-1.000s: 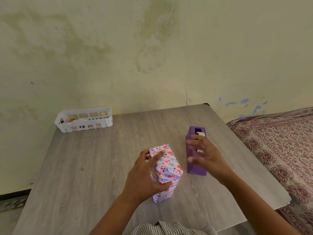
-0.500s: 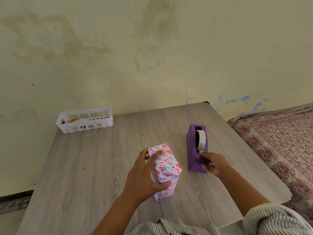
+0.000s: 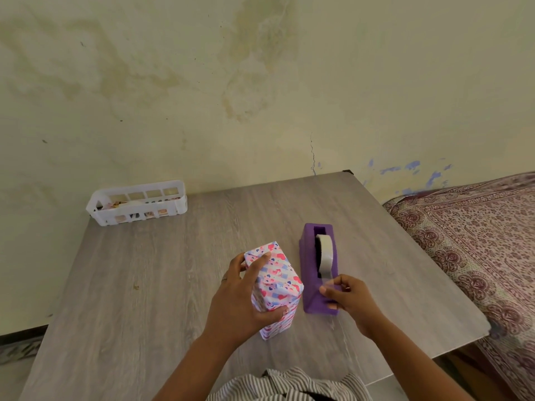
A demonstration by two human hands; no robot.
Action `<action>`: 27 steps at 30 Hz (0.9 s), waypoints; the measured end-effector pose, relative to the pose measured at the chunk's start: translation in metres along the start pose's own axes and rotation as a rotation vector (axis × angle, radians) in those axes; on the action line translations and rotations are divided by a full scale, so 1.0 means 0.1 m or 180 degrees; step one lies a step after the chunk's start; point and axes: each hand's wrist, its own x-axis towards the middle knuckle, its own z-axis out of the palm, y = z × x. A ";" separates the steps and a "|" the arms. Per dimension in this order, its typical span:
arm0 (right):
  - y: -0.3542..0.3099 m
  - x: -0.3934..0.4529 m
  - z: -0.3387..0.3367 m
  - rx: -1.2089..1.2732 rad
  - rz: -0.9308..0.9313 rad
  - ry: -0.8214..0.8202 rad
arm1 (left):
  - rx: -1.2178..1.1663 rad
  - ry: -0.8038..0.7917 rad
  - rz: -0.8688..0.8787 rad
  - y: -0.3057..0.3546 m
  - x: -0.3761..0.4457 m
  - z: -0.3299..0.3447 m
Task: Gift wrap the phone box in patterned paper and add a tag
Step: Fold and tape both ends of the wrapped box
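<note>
Wrapped phone box (image 3: 275,282) upright on grey wooden table (image 3: 144,285), gripped round its side by left hand (image 3: 243,302). Just right of the box, purple tape dispenser (image 3: 318,264) with tape roll (image 3: 324,253); right hand (image 3: 347,296) pinching at its near end. Far left of the box, against the wall, white basket (image 3: 136,202). Right of the table, patterned bedspread (image 3: 477,241).

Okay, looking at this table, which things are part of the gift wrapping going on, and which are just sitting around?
In use:
wrapped box, standing on end, held by the left hand
purple tape dispenser, right hand pinching at the tape end
tape roll in the dispenser

Lying about:
white basket at the far left of the table, contents unclear
patterned bedspread to the right
</note>
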 end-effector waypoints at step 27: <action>-0.43 0.24 0.60 0.1374 0.0478 0.1191 | 0.0081 0.0146 0.0003 0.05 -0.03 -0.01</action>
